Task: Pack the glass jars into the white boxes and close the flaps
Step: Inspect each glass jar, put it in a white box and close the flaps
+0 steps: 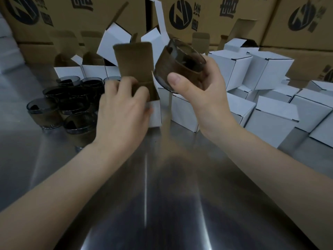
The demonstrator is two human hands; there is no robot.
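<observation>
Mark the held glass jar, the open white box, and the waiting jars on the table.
glass jar (pixel 175 66): head view, side wall.
open white box (pixel 135 60): head view, raised flap's brown inside.
waiting jars (pixel 42 114): head view, leftmost jar's wall.

White boxes (pixel 270 116) with brown insides, smoky dark jars (pixel 72 103), tan cartons (pixel 225 17) with black logos

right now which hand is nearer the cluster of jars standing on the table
Left. The left hand grips the open white box right beside the standing jars; the right hand holds a lifted jar on the far side of that box.
</observation>
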